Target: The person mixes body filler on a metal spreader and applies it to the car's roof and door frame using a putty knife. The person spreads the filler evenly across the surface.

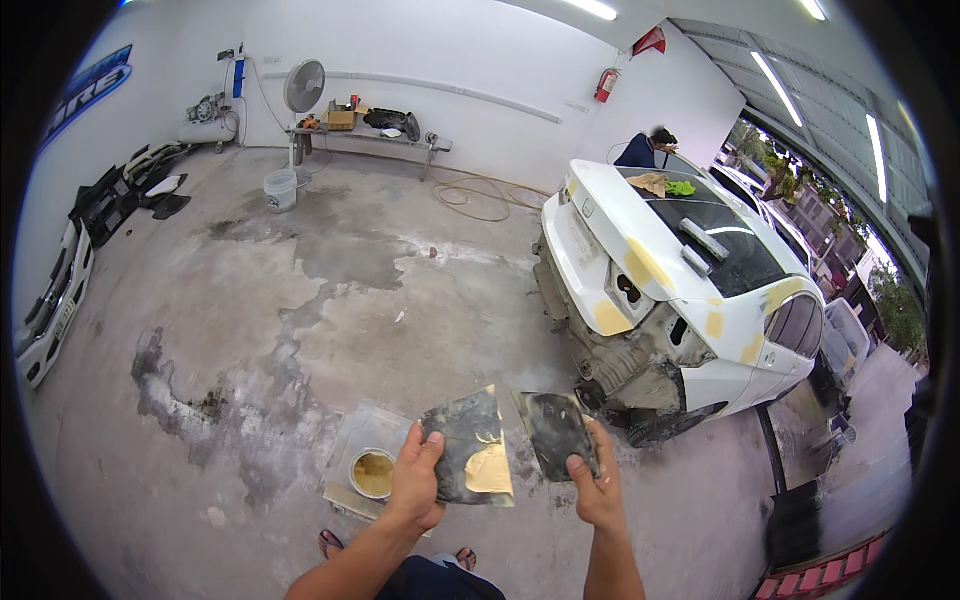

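My left hand [414,478] is closed on a dark, pale-edged filler board [455,430], thumb on its upper face. A smooth dab of yellowish body filler [488,469] lies on that board near its right edge. In my right hand [598,482] is a smaller dark, smeared spreader [555,432], pinched between thumb and fingers at its right side. A narrow gap separates the spreader from the board. Below and left of the board, an uncovered round tub [374,473] holds yellow-brown paste, partly beside my left wrist.
At right stands a white car [640,250], rear bumper off, with yellow filler patches; another person [645,150] is beyond it. A white bucket [281,190], a pedestal fan [304,88] and a bench [370,139] stand at the back. Removed bumpers [55,300] line the left wall.
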Demonstrator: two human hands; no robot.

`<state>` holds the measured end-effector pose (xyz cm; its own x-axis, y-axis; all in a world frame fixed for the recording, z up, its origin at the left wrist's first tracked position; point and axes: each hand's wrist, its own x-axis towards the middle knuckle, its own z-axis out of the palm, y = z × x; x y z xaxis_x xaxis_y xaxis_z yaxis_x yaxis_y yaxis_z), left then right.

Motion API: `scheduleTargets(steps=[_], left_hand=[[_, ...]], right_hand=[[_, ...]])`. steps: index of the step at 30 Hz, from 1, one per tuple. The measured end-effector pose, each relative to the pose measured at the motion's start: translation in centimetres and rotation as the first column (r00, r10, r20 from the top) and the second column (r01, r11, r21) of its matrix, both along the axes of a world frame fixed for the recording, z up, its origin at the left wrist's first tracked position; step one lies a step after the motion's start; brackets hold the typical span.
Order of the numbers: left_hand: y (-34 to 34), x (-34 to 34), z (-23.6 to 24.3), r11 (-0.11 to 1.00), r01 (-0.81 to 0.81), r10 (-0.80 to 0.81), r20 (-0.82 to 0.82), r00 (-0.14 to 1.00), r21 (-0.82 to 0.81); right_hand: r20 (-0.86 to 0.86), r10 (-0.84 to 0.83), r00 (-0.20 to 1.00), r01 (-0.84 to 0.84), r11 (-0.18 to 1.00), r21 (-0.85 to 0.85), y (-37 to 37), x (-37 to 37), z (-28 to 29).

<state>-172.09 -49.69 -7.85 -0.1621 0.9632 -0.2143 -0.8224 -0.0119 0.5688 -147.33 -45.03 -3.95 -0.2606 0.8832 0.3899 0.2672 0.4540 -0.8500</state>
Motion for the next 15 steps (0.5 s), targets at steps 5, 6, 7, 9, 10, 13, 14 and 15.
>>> scheduleTargets(steps=[5,6,7,9,10,13,14,15], left_hand=[[-0.1,3.3,0.5,0.999,-0.021,0.016,0.129,0.992,0.036],[-0.3,3.5,1.3,0.998,0.032,-0.026,0.138,0.99,-0.045],[-0.6,3.8,2.2,0.996,0.046,-0.034,0.16,0.987,-0.072],[-1.1,3.8,3.9,0.983,0.067,-0.03,0.212,0.977,-0.169],[-1.1,3.4,4.5,0.988,0.008,0.02,0.174,0.985,-0.156],[-1.0,1.1,4.5,0.994,-0.068,0.08,0.143,0.987,-0.088],[-0.8,0.6,4.0,0.997,-0.069,0.071,0.141,0.988,-0.019],[-0.6,0.3,3.4,0.995,-0.093,0.096,0.138,0.986,-0.03]], right_hand=[[0.265,-0.109,0.958,-0.036,0.872,0.489,-0.4,-3.4,-1.4],[0.293,-0.128,0.948,-0.064,0.822,0.565,0.0,-3.6,-1.6],[0.316,-0.174,0.933,-0.052,0.802,0.596,0.5,-3.6,-1.9],[0.377,-0.166,0.911,-0.093,0.809,0.581,1.1,-2.9,-2.3],[0.426,-0.204,0.881,-0.091,0.812,0.577,1.2,-2.4,-2.4],[0.437,-0.172,0.883,-0.054,0.888,0.457,1.3,-1.3,-3.0],[0.115,-0.048,0.992,0.018,0.969,0.247,1.1,-1.2,-3.1],[-0.312,-0.024,0.95,0.031,0.999,0.017,1.0,-1.3,-3.3]])
